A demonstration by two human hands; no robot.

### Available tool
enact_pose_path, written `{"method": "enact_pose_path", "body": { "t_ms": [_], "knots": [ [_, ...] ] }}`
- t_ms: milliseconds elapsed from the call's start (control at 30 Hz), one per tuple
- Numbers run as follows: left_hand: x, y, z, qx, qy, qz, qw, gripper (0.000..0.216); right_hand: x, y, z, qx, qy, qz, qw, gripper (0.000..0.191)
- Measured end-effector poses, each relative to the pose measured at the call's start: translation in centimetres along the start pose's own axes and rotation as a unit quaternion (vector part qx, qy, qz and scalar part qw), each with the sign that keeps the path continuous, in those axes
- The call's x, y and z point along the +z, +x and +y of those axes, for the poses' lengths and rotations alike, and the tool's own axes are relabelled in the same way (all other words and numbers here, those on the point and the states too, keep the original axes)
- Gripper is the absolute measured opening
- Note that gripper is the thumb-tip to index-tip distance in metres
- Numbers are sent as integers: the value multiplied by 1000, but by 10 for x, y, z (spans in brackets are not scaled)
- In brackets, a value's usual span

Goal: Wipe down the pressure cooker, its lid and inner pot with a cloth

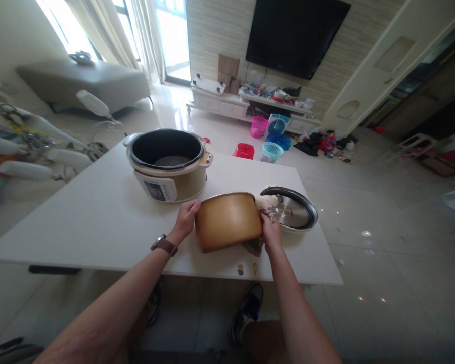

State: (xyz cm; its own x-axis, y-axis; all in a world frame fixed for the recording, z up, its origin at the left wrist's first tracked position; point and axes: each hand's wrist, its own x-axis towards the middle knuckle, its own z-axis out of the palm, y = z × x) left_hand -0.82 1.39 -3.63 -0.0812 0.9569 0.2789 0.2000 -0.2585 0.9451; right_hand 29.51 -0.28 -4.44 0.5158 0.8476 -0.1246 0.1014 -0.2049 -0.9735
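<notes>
The cooker body (170, 171), a multi-function electric cooker base, is set upright on the white table (109, 222), with its lid off and its control panel (157, 189) directed toward the near edge. The gold-coated inner pot (229, 221) is held to the near right of the cooker body, slightly tilted, with its outer wall turned toward the operator; whether its underside is supported by the table cannot be told. The pot's left end is gripped by the left hand (187, 217), the fingers clamped on the wall near the rim and partly hidden behind it. A wristwatch (164, 245) with a brown strap is worn on the left wrist. At the pot's opposite end, farther right of the cooker body, a patterned cloth (266, 202) is clamped by the fingers of the right hand (271, 231) against the pot; the fingertips are hidden. The round lid (296, 210) is laid well to the right of the cooker body, just beyond the cloth, with its metal inner face exposed. Two small stickers (240, 270) are seen at the table's near edge, nearer the operator than the cooker body.
</notes>
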Motion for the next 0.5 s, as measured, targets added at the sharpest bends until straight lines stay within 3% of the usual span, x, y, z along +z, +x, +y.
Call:
{"method": "enact_pose_path", "body": {
  "t_ms": [133,300,400,500],
  "knots": [
    [2,3,17,-5,4,-33,999,54,3,-3,-4,-13,5,-8,1000,52],
    [4,4,21,-24,23,-30,999,55,4,-17,-21,-72,-14,-4,997,49],
    [4,4,23,-26,23,-27,999,56,2,-35,-38,-182,-65,-10,981,42],
    [4,4,25,-30,19,-25,999,58,-1,-57,-57,-360,-135,-77,920,39]
  ]
}}
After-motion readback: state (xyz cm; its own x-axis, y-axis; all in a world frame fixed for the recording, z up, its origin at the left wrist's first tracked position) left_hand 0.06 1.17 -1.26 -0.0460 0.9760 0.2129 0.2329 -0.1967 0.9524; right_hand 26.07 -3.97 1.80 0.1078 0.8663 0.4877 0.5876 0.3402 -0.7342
